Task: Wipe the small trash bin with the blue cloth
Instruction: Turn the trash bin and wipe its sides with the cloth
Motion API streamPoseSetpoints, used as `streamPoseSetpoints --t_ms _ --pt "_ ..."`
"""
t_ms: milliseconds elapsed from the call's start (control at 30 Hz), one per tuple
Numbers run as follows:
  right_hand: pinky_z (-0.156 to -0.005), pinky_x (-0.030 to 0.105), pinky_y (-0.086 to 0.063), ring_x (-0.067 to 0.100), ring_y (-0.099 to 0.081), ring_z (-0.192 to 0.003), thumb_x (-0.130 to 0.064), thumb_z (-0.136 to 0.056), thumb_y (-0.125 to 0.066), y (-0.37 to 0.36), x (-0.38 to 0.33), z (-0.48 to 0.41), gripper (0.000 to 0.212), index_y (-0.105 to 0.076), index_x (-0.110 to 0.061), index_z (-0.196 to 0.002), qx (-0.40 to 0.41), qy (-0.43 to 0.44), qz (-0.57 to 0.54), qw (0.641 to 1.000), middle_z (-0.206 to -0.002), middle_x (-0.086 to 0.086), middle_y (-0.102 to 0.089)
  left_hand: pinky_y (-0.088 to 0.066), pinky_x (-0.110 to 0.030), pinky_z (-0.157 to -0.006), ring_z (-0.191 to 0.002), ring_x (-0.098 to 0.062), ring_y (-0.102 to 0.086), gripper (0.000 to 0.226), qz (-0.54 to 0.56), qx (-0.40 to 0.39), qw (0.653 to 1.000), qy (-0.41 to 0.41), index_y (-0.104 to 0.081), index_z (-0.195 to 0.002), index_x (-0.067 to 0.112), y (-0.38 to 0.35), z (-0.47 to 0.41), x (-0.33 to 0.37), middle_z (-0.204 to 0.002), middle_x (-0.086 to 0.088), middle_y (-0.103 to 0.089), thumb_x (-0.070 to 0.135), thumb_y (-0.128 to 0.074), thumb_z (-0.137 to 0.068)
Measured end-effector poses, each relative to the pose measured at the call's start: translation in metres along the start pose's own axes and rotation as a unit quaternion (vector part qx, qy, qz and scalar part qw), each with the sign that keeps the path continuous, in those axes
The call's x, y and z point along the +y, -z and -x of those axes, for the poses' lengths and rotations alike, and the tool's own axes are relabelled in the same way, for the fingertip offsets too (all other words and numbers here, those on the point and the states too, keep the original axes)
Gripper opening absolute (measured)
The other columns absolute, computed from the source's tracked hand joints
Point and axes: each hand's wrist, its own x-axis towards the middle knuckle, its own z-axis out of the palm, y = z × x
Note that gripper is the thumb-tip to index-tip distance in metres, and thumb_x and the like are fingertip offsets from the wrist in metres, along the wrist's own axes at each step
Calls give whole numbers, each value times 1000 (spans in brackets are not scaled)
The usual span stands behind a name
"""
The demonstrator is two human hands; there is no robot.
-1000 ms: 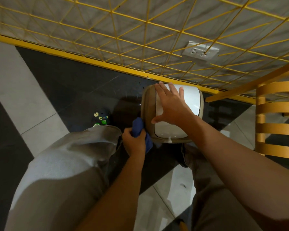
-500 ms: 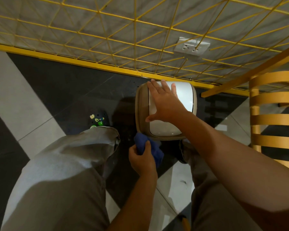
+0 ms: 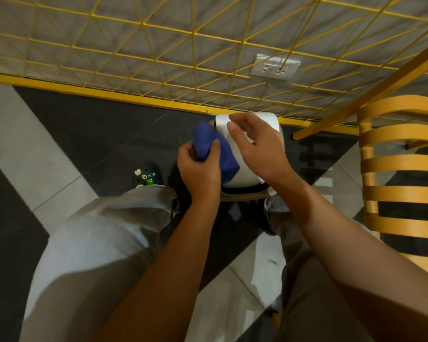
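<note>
The small trash bin (image 3: 244, 177) stands on the floor against the yellow rail; it has a white lid and a tan rim. My left hand (image 3: 200, 171) grips the bunched blue cloth (image 3: 226, 159) and presses it against the left side of the lid. Over the middle of the lid lies my right hand (image 3: 257, 149), its fingers loosely spread and holding nothing. Both hands hide much of the bin's top, and its body is out of sight below the lid.
A yellow wire grid (image 3: 158, 58) with a low yellow rail (image 3: 109, 95) runs right behind the bin, with a wall socket (image 3: 274, 67) beyond it. A yellow slatted chair (image 3: 403, 164) stands close on the right. My shoe (image 3: 147, 177) and trouser legs flank the bin.
My left hand has carried the cloth from the bin's near-left side up onto the left of the lid. My right hand has gone from flat on the lid to a looser rest.
</note>
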Motion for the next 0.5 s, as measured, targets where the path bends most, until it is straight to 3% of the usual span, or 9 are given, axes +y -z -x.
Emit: streamPoseSetpoints --t_ms 67,167,267,300,367,433,500 --pt "-84 15 -47 3 -59 -101 -33 -94 -50 1 -4 15 28 -58 -18 -115 -31 -44 -96 994 -110 -6 -63 -47 -26 -84 -89 -8 -55 27 -11 -55 998 -5 -50 -100 19 -4 2 8 -93 9 -53 28 -66 -81" --pt "-86 14 -50 3 -57 -108 -41 -89 -54 3 1 31 43 -48 -24 -127 -66 -95 -166 979 -122 -7 -56 -49 -27 -77 -89 -11 -59 17 -20 -143 989 16 -54 -83 25 -7 7 12 -86 10 -57 40 -52 -89" --pt "-97 43 -49 24 -56 -115 -35 -82 -66 10 16 39 59 -39 -25 -133 -44 -168 -186 967 -130 7 -54 -50 -27 -75 -89 -16 -62 26 -68 -256 963 46 -62 -91 22 -2 7 11 -90 2 -63 35 -40 -95" --pt "-96 48 -49 28 -57 -114 -28 -81 -68 14 23 41 60 -39 -22 -133 -30 -190 -197 961 -128 12 -54 -52 -31 -77 -91 -20 -63 27 -109 -287 952 15 -64 -97 18 -1 5 11 -93 -3 -65 31 -40 -95" --pt "-88 46 -53 28 -59 -108 -16 -81 -69 20 37 46 57 -40 -22 -130 25 -234 -226 945 -126 15 -53 -50 -34 -83 -93 -22 -61 24 -226 -289 920 -136 -66 -102 13 -3 -6 11 -101 -10 -66 25 -47 -93" --pt "-78 32 -57 21 -60 -102 -11 -82 -66 26 52 55 53 -41 -21 -128 111 -243 -238 934 -125 11 -53 -44 -34 -90 -104 -23 -55 27 -354 -260 841 -316 -62 -112 13 -14 -22 16 -116 -11 -59 24 -53 -89" --pt "-78 24 -54 19 -59 -104 -12 -83 -64 30 65 63 50 -41 -20 -126 201 -245 -208 925 -123 6 -52 -37 -42 -98 -121 -29 -45 46 -454 -258 746 -414 -51 -127 17 -30 -38 22 -132 -11 -49 33 -58 -84"
